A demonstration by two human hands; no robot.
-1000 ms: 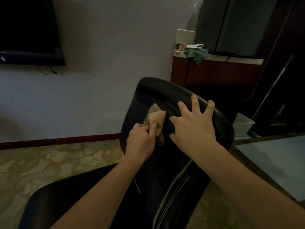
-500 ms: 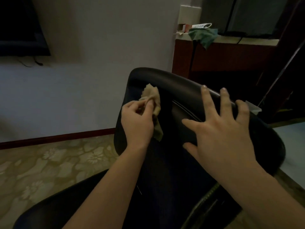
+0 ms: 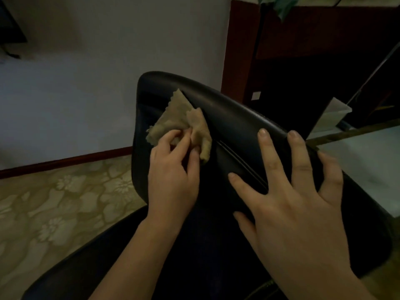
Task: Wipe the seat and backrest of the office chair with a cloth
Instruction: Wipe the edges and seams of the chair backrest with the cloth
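Note:
The black office chair fills the middle of the view, its backrest (image 3: 233, 118) rising ahead of me and its seat (image 3: 91, 260) at the bottom. A crumpled tan cloth (image 3: 181, 120) lies against the upper left of the backrest. My left hand (image 3: 173, 169) pinches the cloth between thumb and fingers and holds it to the backrest. My right hand (image 3: 292, 195) lies flat on the right side of the backrest with fingers spread, the fingertips near the top edge.
A dark wooden cabinet (image 3: 303, 40) stands behind the chair on the right, with a green cloth (image 3: 283, 5) hanging from its top. A white bin (image 3: 333, 115) sits beyond the backrest. A white wall (image 3: 108, 61) and patterned floor (image 3: 54, 202) lie to the left.
The view has drawn closer to the backrest. My left hand has slid the cloth along the upper left of the backrest. My right hand stays spread on the right side.

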